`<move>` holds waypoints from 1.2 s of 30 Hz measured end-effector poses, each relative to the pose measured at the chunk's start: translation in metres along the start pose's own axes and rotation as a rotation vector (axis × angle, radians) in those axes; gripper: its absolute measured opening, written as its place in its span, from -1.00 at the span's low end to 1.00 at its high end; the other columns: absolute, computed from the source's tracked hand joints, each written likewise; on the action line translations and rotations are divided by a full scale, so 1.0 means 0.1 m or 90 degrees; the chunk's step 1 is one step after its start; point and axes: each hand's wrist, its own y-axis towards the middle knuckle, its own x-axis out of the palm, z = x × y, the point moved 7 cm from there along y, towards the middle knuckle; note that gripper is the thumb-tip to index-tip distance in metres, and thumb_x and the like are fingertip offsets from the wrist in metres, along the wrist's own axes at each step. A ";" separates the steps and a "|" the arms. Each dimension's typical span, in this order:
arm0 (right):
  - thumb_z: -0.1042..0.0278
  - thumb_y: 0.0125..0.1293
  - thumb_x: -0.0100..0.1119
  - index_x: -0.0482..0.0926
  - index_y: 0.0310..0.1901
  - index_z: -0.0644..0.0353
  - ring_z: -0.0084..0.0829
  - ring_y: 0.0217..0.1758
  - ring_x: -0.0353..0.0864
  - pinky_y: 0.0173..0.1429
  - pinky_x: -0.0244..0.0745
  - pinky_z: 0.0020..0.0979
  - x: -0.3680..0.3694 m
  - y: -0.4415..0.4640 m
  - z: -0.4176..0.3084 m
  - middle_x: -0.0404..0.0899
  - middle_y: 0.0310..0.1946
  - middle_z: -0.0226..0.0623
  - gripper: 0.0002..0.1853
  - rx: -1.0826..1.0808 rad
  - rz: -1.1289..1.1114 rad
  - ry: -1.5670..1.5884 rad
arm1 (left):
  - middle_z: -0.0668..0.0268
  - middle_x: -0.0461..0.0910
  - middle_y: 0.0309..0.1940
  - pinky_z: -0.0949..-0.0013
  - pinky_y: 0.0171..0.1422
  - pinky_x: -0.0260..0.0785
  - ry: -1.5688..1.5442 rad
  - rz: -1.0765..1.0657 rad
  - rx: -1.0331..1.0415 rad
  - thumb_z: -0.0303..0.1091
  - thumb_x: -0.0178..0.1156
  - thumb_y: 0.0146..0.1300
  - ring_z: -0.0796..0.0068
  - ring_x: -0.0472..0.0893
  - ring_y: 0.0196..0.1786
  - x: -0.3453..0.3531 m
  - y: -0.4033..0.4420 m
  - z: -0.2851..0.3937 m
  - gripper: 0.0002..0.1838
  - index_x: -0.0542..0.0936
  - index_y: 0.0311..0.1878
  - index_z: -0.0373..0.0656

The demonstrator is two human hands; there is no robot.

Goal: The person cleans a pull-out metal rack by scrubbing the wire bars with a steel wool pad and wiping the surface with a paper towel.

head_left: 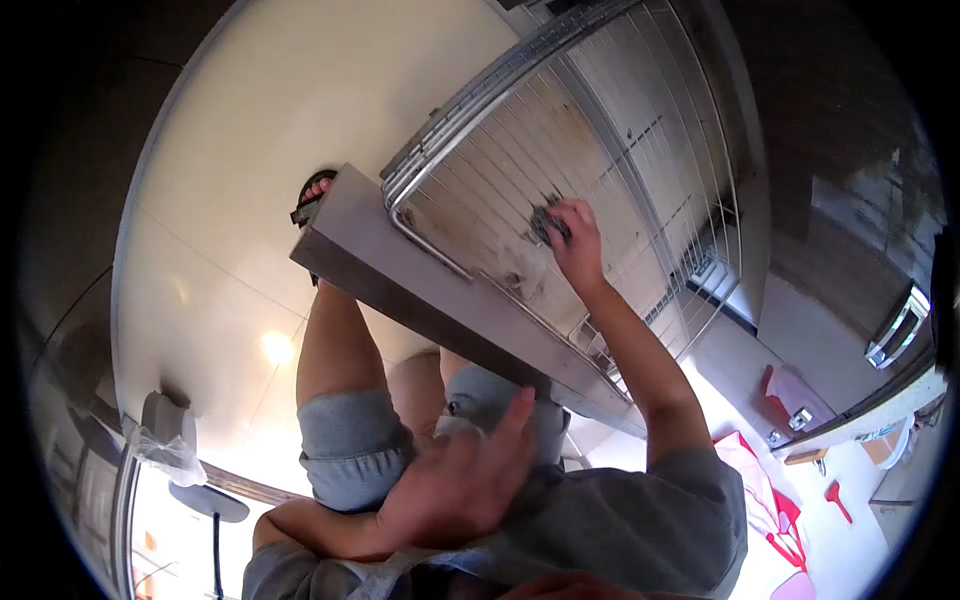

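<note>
My right hand [577, 240] grips a dark grey, tangled scouring pad, probably steel wool [549, 225], and presses it against the wires of a pull-out wire basket [440, 165]. Pale and brownish stains show beneath the wires around it. My left hand [455, 480] is blurred by motion and hovers over my lap, with fingers stretched out and nothing visible in them. A grey drawer front [400, 260] is attached to the basket and stands between it and my legs.
My knees [345, 350] and a sandalled foot [318, 190] are close to the drawer front. Tiled floor [220, 200] spreads to the left. At lower right lie a pink and red bag [765, 490] and a red tool with a handle [838, 502]. Dark cabinets [850, 200] line the right side.
</note>
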 end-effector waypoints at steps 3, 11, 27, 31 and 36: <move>0.59 -0.08 0.27 0.56 -0.19 0.17 -0.09 0.01 0.46 0.10 0.37 -0.25 0.26 0.62 -0.39 0.48 -0.13 -0.15 -0.67 -0.034 0.032 0.022 | 0.06 0.30 0.29 0.39 -0.31 0.58 0.015 0.009 0.009 -0.37 0.13 0.07 0.38 0.59 -0.31 -0.01 0.00 0.01 -0.70 0.59 -0.09 -0.08; 0.64 -0.02 0.24 0.57 -0.16 0.23 -0.21 0.03 0.50 0.14 0.37 -0.38 -0.12 -0.07 0.20 0.52 -0.10 -0.14 -0.69 0.023 -0.010 0.053 | -0.02 0.36 0.23 0.44 -0.37 0.51 -0.007 0.055 0.015 -0.37 0.10 0.10 0.42 0.55 -0.37 -0.03 -0.01 -0.04 -0.73 0.58 -0.11 -0.13; 0.59 -0.06 0.26 0.56 -0.21 0.20 -0.13 -0.07 0.51 0.04 0.41 -0.27 0.03 0.30 -0.01 0.54 -0.20 -0.16 -0.71 0.003 0.058 0.051 | 0.06 0.36 0.23 0.38 -0.28 0.59 0.009 0.003 -0.009 -0.39 0.11 0.09 0.37 0.59 -0.30 -0.01 -0.01 -0.07 -0.65 0.57 0.00 -0.09; 0.60 -0.07 0.28 0.57 -0.18 0.20 -0.14 -0.05 0.50 0.06 0.42 -0.27 -0.20 0.10 -0.05 0.53 -0.19 -0.17 -0.67 0.044 -0.019 -0.054 | 0.09 0.40 0.18 0.38 -0.29 0.59 0.030 0.001 -0.003 -0.38 0.11 0.07 0.37 0.59 -0.29 0.03 -0.06 -0.07 -0.60 0.54 0.04 -0.08; 0.64 -0.08 0.27 0.57 -0.14 0.16 -0.12 -0.01 0.47 0.09 0.40 -0.25 0.34 0.64 -0.77 0.52 -0.12 -0.20 -0.62 -0.091 0.015 0.070 | 0.09 0.43 0.14 0.37 -0.30 0.59 0.040 0.031 0.006 -0.37 0.12 0.05 0.38 0.58 -0.31 0.04 -0.07 -0.06 -0.59 0.54 0.05 -0.07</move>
